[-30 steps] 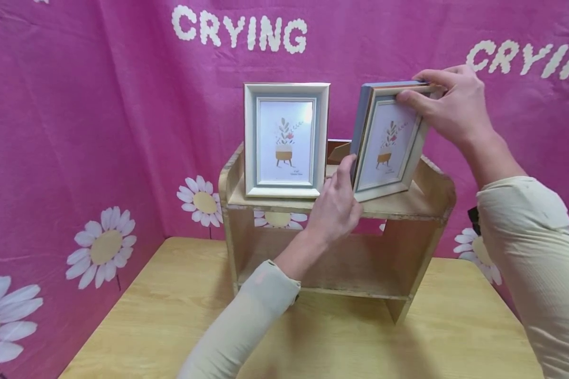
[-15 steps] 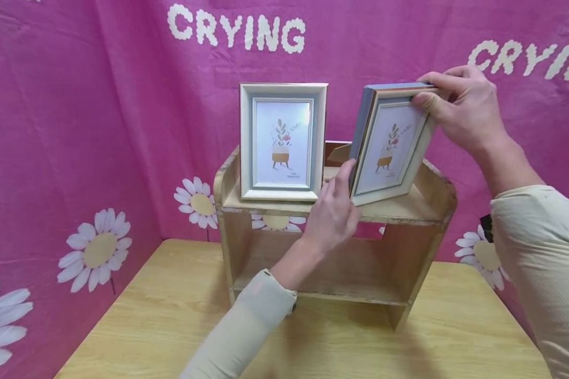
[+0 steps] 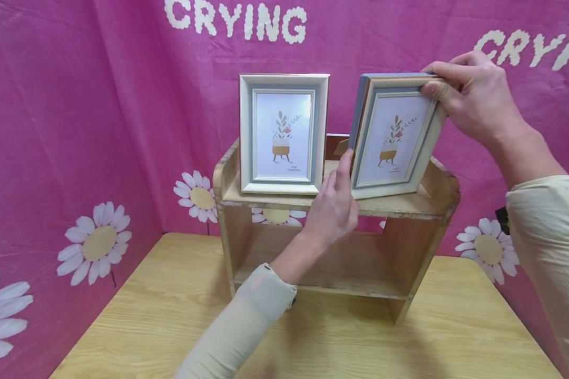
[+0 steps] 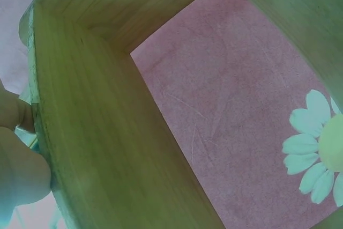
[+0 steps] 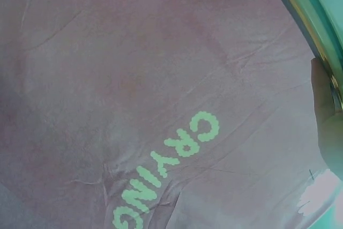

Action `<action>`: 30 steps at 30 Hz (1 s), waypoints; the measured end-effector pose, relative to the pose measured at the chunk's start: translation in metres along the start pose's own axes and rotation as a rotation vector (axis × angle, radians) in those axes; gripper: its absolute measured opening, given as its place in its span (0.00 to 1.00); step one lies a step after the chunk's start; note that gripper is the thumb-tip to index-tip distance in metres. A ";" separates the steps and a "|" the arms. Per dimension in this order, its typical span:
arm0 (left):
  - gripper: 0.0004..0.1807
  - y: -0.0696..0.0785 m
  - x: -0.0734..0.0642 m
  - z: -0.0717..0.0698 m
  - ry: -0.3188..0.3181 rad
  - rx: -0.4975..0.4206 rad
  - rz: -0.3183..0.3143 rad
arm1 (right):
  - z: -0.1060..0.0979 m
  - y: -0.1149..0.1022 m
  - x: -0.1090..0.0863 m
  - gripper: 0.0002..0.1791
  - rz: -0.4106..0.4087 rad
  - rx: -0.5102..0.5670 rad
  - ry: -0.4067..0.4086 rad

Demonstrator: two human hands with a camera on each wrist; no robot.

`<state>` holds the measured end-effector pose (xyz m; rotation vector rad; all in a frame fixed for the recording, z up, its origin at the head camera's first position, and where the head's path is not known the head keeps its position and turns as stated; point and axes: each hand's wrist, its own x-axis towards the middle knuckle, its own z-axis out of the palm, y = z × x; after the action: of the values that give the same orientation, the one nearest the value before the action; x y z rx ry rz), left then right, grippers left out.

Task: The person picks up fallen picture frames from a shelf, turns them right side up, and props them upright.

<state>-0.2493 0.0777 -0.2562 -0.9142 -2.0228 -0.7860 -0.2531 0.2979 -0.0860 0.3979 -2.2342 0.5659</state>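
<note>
Two cream-and-blue picture frames with potted-plant prints are on the top of a small wooden shelf (image 3: 393,208) in the head view. The left picture frame (image 3: 283,181) stands upright, facing me. My right hand (image 3: 479,100) pinches the right picture frame (image 3: 384,181) at its upper right corner, thumb on the front. This frame is turned at an angle, its blue side showing. My left hand (image 3: 329,208) holds its lower left edge, index finger along the side. Part of the left fingers (image 4: 24,170) shows in the left wrist view; the rest is hidden.
Behind the frames, a brown panel (image 3: 336,150) with a pale edge is partly hidden. The shelf's raised side (image 3: 448,184) stands right of the held frame. Below lies a light wooden table (image 3: 170,295). A pink curtain (image 3: 137,105) with daisies and lettering hangs behind.
The right picture frame has turned slightly more toward me, its upper right corner moving right with my right hand. My left hand stays at its lower left edge. The head view has shifted slightly.
</note>
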 end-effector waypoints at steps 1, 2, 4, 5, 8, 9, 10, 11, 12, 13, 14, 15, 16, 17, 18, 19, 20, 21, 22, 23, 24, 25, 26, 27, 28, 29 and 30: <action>0.47 0.000 0.000 0.000 -0.003 0.005 -0.003 | 0.000 0.000 0.000 0.15 0.001 0.003 -0.002; 0.47 -0.001 0.001 -0.001 -0.005 0.012 -0.005 | 0.000 0.000 0.000 0.15 0.007 0.011 -0.002; 0.47 -0.001 0.002 -0.001 -0.008 0.031 -0.009 | 0.001 0.001 0.001 0.15 0.019 0.040 0.006; 0.46 -0.001 0.002 -0.002 -0.011 0.039 -0.014 | 0.001 0.002 0.001 0.15 0.023 0.058 0.013; 0.46 0.000 0.004 -0.002 -0.022 0.054 -0.037 | 0.002 0.005 0.001 0.16 0.038 0.133 0.040; 0.47 0.001 0.004 -0.002 -0.026 0.056 -0.048 | 0.002 0.006 0.001 0.16 0.041 0.160 0.046; 0.46 0.001 0.005 -0.002 -0.030 0.056 -0.057 | 0.002 0.007 0.001 0.16 0.047 0.193 0.049; 0.46 0.002 0.005 -0.003 -0.032 0.059 -0.066 | 0.002 0.008 0.001 0.16 0.058 0.236 0.045; 0.46 0.002 0.005 -0.003 -0.035 0.063 -0.075 | 0.001 0.010 0.000 0.16 0.074 0.288 0.039; 0.46 0.003 0.005 -0.003 -0.037 0.071 -0.082 | 0.001 0.012 0.000 0.16 0.091 0.340 0.031; 0.46 0.003 0.005 -0.003 -0.040 0.081 -0.088 | 0.001 0.014 0.000 0.16 0.110 0.396 0.022; 0.46 0.003 0.004 -0.003 -0.044 0.095 -0.093 | 0.001 0.016 -0.001 0.16 0.136 0.458 0.012; 0.46 0.004 0.004 -0.003 -0.049 0.116 -0.095 | 0.001 0.017 -0.001 0.15 0.163 0.518 0.004; 0.46 0.004 0.003 -0.003 -0.054 0.135 -0.096 | 0.002 0.019 -0.001 0.15 0.189 0.567 -0.002; 0.47 0.005 0.003 -0.003 -0.061 0.153 -0.096 | 0.002 0.020 -0.001 0.15 0.216 0.611 -0.006; 0.47 0.006 0.003 -0.002 -0.067 0.169 -0.096 | 0.003 0.021 -0.001 0.14 0.235 0.637 -0.006; 0.47 0.006 0.003 -0.002 -0.072 0.184 -0.096 | 0.004 0.021 -0.001 0.14 0.253 0.656 -0.006; 0.47 0.007 0.002 -0.002 -0.077 0.199 -0.097 | 0.004 0.021 -0.001 0.14 0.269 0.673 -0.008; 0.47 0.008 0.002 -0.001 -0.079 0.213 -0.098 | 0.004 0.021 0.000 0.15 0.279 0.684 -0.010; 0.47 0.008 0.002 -0.001 -0.081 0.223 -0.101 | 0.004 0.022 0.000 0.15 0.291 0.695 -0.016; 0.48 0.009 0.002 -0.001 -0.082 0.232 -0.108 | 0.004 0.022 0.001 0.16 0.304 0.708 -0.025; 0.48 0.010 0.003 0.000 -0.082 0.242 -0.115 | 0.004 0.023 0.002 0.16 0.309 0.718 -0.034; 0.48 0.011 0.003 0.000 -0.082 0.248 -0.123 | 0.004 0.023 0.003 0.16 0.317 0.731 -0.047; 0.48 0.012 0.004 0.000 -0.084 0.256 -0.130 | 0.004 0.024 0.005 0.17 0.321 0.742 -0.062; 0.48 0.012 0.004 0.000 -0.088 0.262 -0.138 | 0.004 0.025 0.006 0.17 0.326 0.746 -0.079; 0.49 0.013 0.004 0.001 -0.092 0.264 -0.150 | 0.004 0.025 0.006 0.18 0.330 0.744 -0.095; 0.49 0.014 0.005 0.001 -0.099 0.263 -0.161 | 0.004 0.026 0.007 0.19 0.335 0.742 -0.112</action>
<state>-0.2407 0.0875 -0.2497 -0.6580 -2.2434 -0.5499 -0.2722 0.3178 -0.0898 0.4251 -2.1391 1.5962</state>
